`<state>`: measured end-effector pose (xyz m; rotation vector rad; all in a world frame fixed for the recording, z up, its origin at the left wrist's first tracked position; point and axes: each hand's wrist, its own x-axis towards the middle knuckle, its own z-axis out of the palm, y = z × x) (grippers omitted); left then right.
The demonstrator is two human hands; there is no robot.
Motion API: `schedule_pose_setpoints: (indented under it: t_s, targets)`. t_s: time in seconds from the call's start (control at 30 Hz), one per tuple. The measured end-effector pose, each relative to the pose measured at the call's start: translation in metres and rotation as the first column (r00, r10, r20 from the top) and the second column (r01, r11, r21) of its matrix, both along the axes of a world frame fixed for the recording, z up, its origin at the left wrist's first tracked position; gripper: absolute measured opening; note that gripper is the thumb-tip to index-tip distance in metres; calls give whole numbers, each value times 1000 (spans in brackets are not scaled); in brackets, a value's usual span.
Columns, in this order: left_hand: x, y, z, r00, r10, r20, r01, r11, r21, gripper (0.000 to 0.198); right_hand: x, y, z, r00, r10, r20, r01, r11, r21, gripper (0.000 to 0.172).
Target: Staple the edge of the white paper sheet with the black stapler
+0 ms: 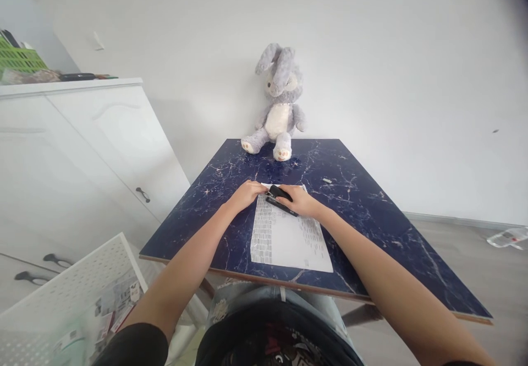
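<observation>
A printed sheet of paper [289, 236] lies on the dark blue marbled table [371, 212] in front of me. My right hand [303, 202] is closed round a black stapler [279, 197] at the paper's far edge. My left hand [247, 193] rests flat on the paper's far left corner, fingers stretched out toward the stapler.
A grey plush rabbit [278, 102] sits at the table's far edge against the white wall. A white cabinet [82, 151] stands to the left, a white pegboard cart [74, 300] near my left elbow. A plastic wrapper [507, 238] lies on the floor at right.
</observation>
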<state>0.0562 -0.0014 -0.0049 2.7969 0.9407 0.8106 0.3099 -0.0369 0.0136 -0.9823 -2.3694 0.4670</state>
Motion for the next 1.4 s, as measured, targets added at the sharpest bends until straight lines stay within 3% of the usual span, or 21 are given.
schedule_pose_setpoints:
  t_s: [0.77, 1.2, 1.3, 1.4]
  targets:
    - [2, -1, 0, 997, 1, 81, 6, 997, -80, 25, -1, -2, 3, 1000, 7, 10, -7, 1000, -9, 25]
    - [0, 0, 1, 1000, -4, 26, 6, 997, -81, 23, -1, -2, 2, 1000, 8, 2, -8, 1000, -9, 23]
    - [-7, 1, 3, 996, -39, 83, 51, 988, -147, 25, -1, 0, 1, 1000, 5, -3, -5, 1000, -21, 23]
    - [-17, -2, 9, 981, 28, 192, 32, 952, -303, 20, 0, 3, -1, 999, -26, -20, 25, 998, -50, 25]
